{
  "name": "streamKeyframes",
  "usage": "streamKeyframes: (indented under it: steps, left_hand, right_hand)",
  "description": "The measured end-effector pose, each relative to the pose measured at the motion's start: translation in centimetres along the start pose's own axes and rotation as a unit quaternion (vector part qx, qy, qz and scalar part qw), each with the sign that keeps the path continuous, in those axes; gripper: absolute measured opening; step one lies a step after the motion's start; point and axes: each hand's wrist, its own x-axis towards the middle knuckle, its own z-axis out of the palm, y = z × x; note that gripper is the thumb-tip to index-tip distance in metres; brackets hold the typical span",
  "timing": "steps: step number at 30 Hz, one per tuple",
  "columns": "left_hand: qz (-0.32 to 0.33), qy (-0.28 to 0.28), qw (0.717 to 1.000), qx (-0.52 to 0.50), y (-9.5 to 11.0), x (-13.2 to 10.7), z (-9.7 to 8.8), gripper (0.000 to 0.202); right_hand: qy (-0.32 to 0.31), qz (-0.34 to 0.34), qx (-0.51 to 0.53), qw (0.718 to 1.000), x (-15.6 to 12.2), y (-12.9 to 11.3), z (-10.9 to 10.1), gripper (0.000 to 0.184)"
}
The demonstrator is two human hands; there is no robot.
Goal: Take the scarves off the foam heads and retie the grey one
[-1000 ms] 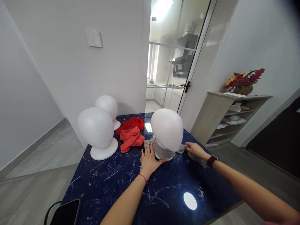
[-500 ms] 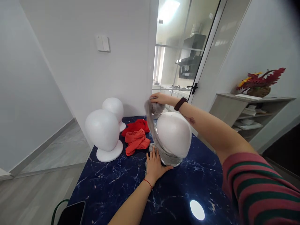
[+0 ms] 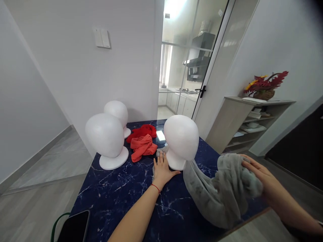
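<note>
A white mannequin head point(image 3: 181, 136) stands on its round base right of centre on the table. My left hand point(image 3: 163, 169) lies spread at the left of this base, over one end of a grey scarf point(image 3: 209, 198). At the right, beyond the table's edge, my right hand point(image 3: 259, 174) grips a thick bunch of the scarf. From there the cloth sags and runs back to the neck of the head, where part of it is hidden behind. Two crumpled cloths, a coral one point(image 3: 143, 147) and a red one point(image 3: 145, 131), lie left of my left hand.
Two more white mannequin heads, a nearer one point(image 3: 104, 136) and a farther one point(image 3: 116, 112), stand on the left of the dark blue marbled table point(image 3: 131, 198). A phone point(image 3: 74, 228) lies at the near left corner. A shelf unit point(image 3: 242, 124) and glass door stand behind.
My right hand has swung the bunched scarf from behind the head, at the upper left, out to the near right. The left hand has stayed beside the base. The camera view has shifted slightly.
</note>
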Motion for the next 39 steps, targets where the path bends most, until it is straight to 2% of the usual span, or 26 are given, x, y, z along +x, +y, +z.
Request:
streamKeyframes:
  steps: [1,3,5,7,9,11,12,15,17,19,22,24,27,29,31,32,34,36,39]
  left_hand:
    - [-0.004,-0.003,1.000,0.017,0.1,0.0,-0.1,0.120]
    - [-0.009,-0.003,0.999,0.036,0.2,-0.1,-0.2,0.119]
    - [-0.009,0.001,0.999,0.044,0.2,-0.2,-0.3,0.116]
    - [-0.006,0.002,0.999,0.046,0.3,-0.3,-0.5,0.114]
    - [-0.004,-0.003,0.999,0.043,0.3,-0.4,-0.7,0.113]
    - [-0.004,-0.007,0.999,0.039,0.3,-0.4,-0.9,0.112]
    - [-0.004,-0.007,0.999,0.037,0.3,-0.4,-0.9,0.112]
    - [-0.005,-0.005,0.999,0.031,0.3,-0.4,-0.9,0.113]
    - [-0.007,-0.003,1.000,0.024,0.2,-0.4,-0.7,0.114]
    - [-0.008,-0.003,1.000,0.017,0.1,-0.4,-0.6,0.115]
    - [-0.013,-0.006,1.000,0.009,0.2,-0.4,-0.5,0.116]
    - [-0.013,-0.003,1.000,0.001,0.2,-0.4,-0.6,0.116]
    - [-0.009,0.004,1.000,-0.030,0.0,-0.5,-0.7,0.116]
    - [-0.005,0.007,0.997,-0.072,-0.2,-0.6,-0.8,0.113]
    - [0.008,0.022,0.990,-0.140,-0.3,-0.6,-1.0,0.098]
    - [0.015,0.040,0.982,-0.184,-0.3,-0.5,-1.2,0.088]
    - [0.005,0.105,0.951,-0.291,-0.2,-0.5,-2.0,0.069]
    - [-0.034,0.179,0.910,-0.373,-0.1,-0.7,-3.5,0.052]
    - [-0.080,0.253,0.852,-0.451,0.1,-1.8,-6.6,0.035]
  right_hand:
    - [0.012,-0.003,-0.050,0.999,0.6,2.2,-0.1,0.040]
    - [-0.016,-0.039,-0.183,0.982,1.0,6.5,0.9,0.048]
    - [-0.078,-0.081,-0.321,0.940,0.8,10.0,2.7,0.055]
    - [-0.119,-0.138,-0.434,0.883,1.1,12.0,4.2,0.062]
    - [-0.162,-0.174,-0.478,0.845,2.8,12.1,5.0,0.055]
    - [-0.206,-0.172,-0.473,0.839,6.2,9.9,5.2,0.042]
    - [-0.204,-0.161,-0.472,0.842,8.3,8.2,5.3,0.037]
    - [-0.145,-0.163,-0.472,0.854,15.1,1.7,6.8,0.033]
    - [-0.140,-0.185,-0.459,0.857,19.1,-3.0,9.2,0.037]
    - [-0.151,-0.211,-0.440,0.860,22.1,-7.6,12.4,0.039]
    - [-0.210,-0.245,-0.408,0.854,24.0,-14.4,17.7,0.037]
    - [-0.262,-0.278,-0.396,0.835,23.4,-18.5,20.9,0.034]
    - [-0.337,-0.429,-0.409,0.731,19.4,-22.8,24.5,0.034]
    - [-0.334,-0.502,-0.418,0.679,15.4,-23.7,25.7,0.037]
    - [-0.303,-0.560,-0.409,0.653,11.1,-23.3,25.6,0.040]
    - [-0.286,-0.579,-0.399,0.651,9.1,-22.8,25.1,0.041]
    - [-0.260,-0.593,-0.367,0.668,5.7,-21.3,23.2,0.042]
    - [-0.248,-0.587,-0.310,0.706,3.1,-19.4,20.7,0.042]
    - [-0.244,-0.538,-0.180,0.787,-0.3,-15.3,16.8,0.040]
